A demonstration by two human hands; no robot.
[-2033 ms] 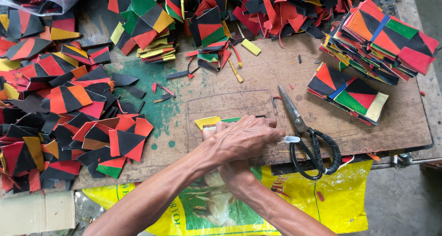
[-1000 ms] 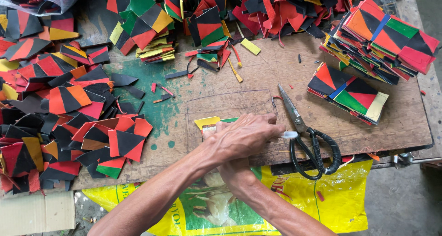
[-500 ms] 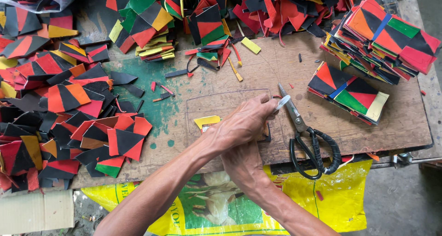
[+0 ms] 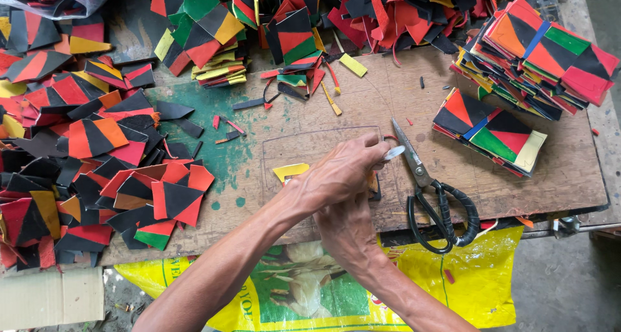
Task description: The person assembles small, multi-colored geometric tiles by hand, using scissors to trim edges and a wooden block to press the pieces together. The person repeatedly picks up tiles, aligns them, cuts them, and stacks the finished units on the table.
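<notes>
Hands shift right toward the scissors, uncovering a yellow scrap.
Left hand [image 4: 339,173] lies over the right hand [image 4: 346,225], pressing a mostly hidden patch on the wooden desk [image 4: 310,121]; either grip's closure: cannot tell. 1 yellow scrap [image 4: 290,171] lies beside them, black-handled scissors [image 4: 430,189] just right.

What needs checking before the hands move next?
1. Scissors free, lying on the board: ok, no hand on them.
2. Left hand flat on the yellow-cornered piece: ok.
3. Right hand grip: cannot tell, it is tucked under the left wrist.
4. Gap between the blade tip and the left fingers: not ok, they are very close.
5. Squared stack out of the hands' way: ok, it sits beyond the scissors.
</notes>
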